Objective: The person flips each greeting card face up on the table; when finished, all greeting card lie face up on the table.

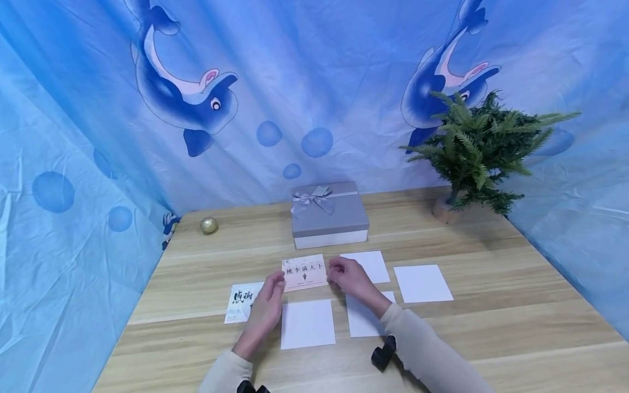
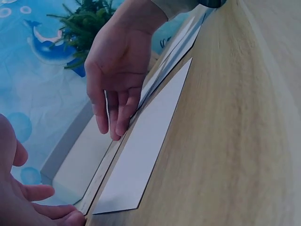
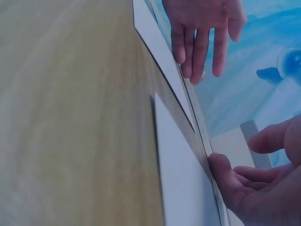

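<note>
We see the bench filling the left half, its wood grain blurred. A white sheet lies flat on it at lower centre, and a second sheet lies beyond it, their edges near each other. At lower right our right hand touches a card edge with curled fingers. At the top our left hand points its fingers down to the card's far end. Blue cloth hangs behind.
</note>
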Tool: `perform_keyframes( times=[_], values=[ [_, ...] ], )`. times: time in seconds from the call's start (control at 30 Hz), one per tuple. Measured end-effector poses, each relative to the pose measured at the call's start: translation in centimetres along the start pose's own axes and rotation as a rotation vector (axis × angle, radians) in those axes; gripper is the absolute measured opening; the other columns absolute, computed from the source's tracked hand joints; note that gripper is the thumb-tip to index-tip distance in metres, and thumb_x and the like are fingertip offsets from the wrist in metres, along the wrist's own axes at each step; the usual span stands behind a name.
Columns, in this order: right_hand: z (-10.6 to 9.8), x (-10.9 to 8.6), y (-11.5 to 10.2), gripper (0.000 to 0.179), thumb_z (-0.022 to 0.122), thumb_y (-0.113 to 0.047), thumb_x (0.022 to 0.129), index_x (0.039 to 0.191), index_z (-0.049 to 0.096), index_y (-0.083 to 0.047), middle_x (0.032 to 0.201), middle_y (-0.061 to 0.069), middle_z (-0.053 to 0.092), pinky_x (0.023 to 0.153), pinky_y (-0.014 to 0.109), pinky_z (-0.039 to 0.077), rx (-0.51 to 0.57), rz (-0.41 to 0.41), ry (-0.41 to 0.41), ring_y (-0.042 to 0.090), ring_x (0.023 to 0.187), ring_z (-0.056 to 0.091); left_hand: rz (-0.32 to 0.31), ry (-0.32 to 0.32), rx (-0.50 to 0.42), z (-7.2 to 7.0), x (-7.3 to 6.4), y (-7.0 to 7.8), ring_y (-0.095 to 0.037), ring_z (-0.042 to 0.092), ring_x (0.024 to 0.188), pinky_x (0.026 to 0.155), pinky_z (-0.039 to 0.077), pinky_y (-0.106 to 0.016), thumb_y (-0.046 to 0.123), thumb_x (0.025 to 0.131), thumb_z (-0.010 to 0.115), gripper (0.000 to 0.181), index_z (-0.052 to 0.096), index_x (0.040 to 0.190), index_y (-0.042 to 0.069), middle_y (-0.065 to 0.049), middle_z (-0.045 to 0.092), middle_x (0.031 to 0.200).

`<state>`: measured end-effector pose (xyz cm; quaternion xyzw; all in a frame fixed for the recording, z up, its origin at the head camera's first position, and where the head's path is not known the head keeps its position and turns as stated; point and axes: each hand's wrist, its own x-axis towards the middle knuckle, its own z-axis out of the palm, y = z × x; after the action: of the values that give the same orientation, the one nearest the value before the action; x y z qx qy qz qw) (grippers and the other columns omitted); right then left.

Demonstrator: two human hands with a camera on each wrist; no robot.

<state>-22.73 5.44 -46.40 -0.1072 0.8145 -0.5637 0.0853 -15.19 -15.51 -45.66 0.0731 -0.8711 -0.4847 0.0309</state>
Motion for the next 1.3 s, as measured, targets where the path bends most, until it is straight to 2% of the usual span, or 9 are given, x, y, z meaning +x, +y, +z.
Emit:
perform_keyframes(
  times=[0.33, 0.4, 0.53, 0.73, 0.9, 1.0, 1.07, 1.17, 1.3],
  values=[
    [-0.2, -0.7, -0.6, 0.037, 0.057, -0.012, 0.095, 0.126, 0.058, 0.008, 0.093, 0.011, 0.071, 0.064, 0.028, 0.056, -0.079, -0.001, -0.035, 0.018, 0.076, 0.069, 0.032, -0.018, 0.049, 0.1, -0.4, 0.3, -0.040, 0.039, 0.137, 0.113, 0.032, -0.056, 0.030, 0.106, 0.033, 0.044, 0.047, 0.141, 0.007, -0.018, 0.047, 0.147],
    [-0.4, -0.9, -0.6, 0.035, 0.057, -0.012, 0.095, 0.125, 0.060, 0.007, 0.094, 0.009, 0.071, 0.067, 0.027, 0.056, -0.104, -0.037, -0.011, 0.017, 0.080, 0.068, 0.036, -0.020, 0.045, -0.1, -0.5, 0.3, -0.040, 0.039, 0.137, 0.113, 0.031, -0.056, 0.030, 0.106, 0.033, 0.044, 0.047, 0.141, 0.007, -0.018, 0.047, 0.147],
    [-1.0, -2.1, -0.1, 0.031, 0.059, -0.009, 0.093, 0.121, 0.062, 0.006, 0.097, 0.008, 0.070, 0.076, 0.030, 0.057, -0.185, -0.200, 0.009, 0.020, 0.088, 0.067, 0.049, 0.003, 0.051, -1.3, -1.2, -0.1, -0.041, 0.043, 0.134, 0.112, 0.033, -0.057, 0.028, 0.106, 0.033, 0.043, 0.048, 0.140, 0.006, -0.019, 0.049, 0.144],
    [-2.1, -5.8, 0.6, 0.027, 0.060, -0.004, 0.092, 0.117, 0.062, 0.006, 0.103, 0.012, 0.070, 0.079, 0.027, 0.058, -0.323, -0.361, -0.116, 0.021, 0.091, 0.068, 0.077, 0.018, 0.102, -2.9, -4.4, -1.1, -0.041, 0.049, 0.128, 0.108, 0.038, -0.058, 0.026, 0.107, 0.033, 0.040, 0.054, 0.133, 0.006, -0.019, 0.056, 0.136],
    [-2.2, -8.5, 0.0, 0.022, 0.064, -0.009, 0.090, 0.111, 0.066, -0.003, 0.104, 0.004, 0.068, 0.085, 0.030, 0.055, -0.631, -0.499, -0.237, 0.017, 0.098, 0.064, 0.186, -0.048, 0.116, -2.5, -7.6, -1.1, -0.033, 0.060, 0.115, 0.100, 0.048, -0.051, 0.020, 0.104, 0.044, 0.029, 0.059, 0.125, 0.006, -0.013, 0.065, 0.124],
    [-2.1, -9.6, -0.5, 0.022, 0.065, -0.014, 0.089, 0.109, 0.066, -0.006, 0.102, 0.001, 0.067, 0.090, 0.033, 0.052, -0.734, -0.520, -0.261, 0.016, 0.101, 0.061, 0.214, -0.047, 0.143, -2.3, -8.7, -0.9, -0.033, 0.062, 0.113, 0.097, 0.050, -0.050, 0.020, 0.103, 0.047, 0.029, 0.059, 0.125, 0.005, -0.014, 0.065, 0.123],
    [-2.0, -9.9, -0.6, 0.023, 0.065, -0.014, 0.089, 0.111, 0.066, -0.004, 0.099, 0.001, 0.067, 0.089, 0.034, 0.052, -0.699, -0.493, -0.266, 0.015, 0.096, 0.061, 0.181, -0.059, 0.140, -2.3, -9.1, -0.7, -0.035, 0.059, 0.117, 0.099, 0.048, -0.053, 0.023, 0.104, 0.044, 0.033, 0.056, 0.129, 0.005, -0.015, 0.063, 0.127],
    [-2.0, -9.9, -0.6, 0.025, 0.064, -0.013, 0.090, 0.112, 0.066, -0.001, 0.097, 0.002, 0.069, 0.084, 0.031, 0.055, -0.565, -0.408, -0.268, 0.010, 0.090, 0.063, 0.117, -0.097, 0.098, -2.3, -9.2, -0.5, -0.039, 0.054, 0.124, 0.102, 0.044, -0.057, 0.027, 0.106, 0.040, 0.038, 0.053, 0.134, 0.006, -0.019, 0.058, 0.134],
    [-2.1, -9.7, -0.5, 0.023, 0.063, -0.014, 0.092, 0.110, 0.066, 0.000, 0.095, 0.004, 0.070, 0.077, 0.025, 0.055, -0.409, -0.345, -0.267, 0.007, 0.086, 0.064, 0.098, -0.149, 0.030, -2.1, -9.0, -0.4, -0.041, 0.051, 0.126, 0.104, 0.043, -0.056, 0.028, 0.105, 0.040, 0.041, 0.050, 0.135, 0.003, -0.023, 0.054, 0.137]
  ],
)
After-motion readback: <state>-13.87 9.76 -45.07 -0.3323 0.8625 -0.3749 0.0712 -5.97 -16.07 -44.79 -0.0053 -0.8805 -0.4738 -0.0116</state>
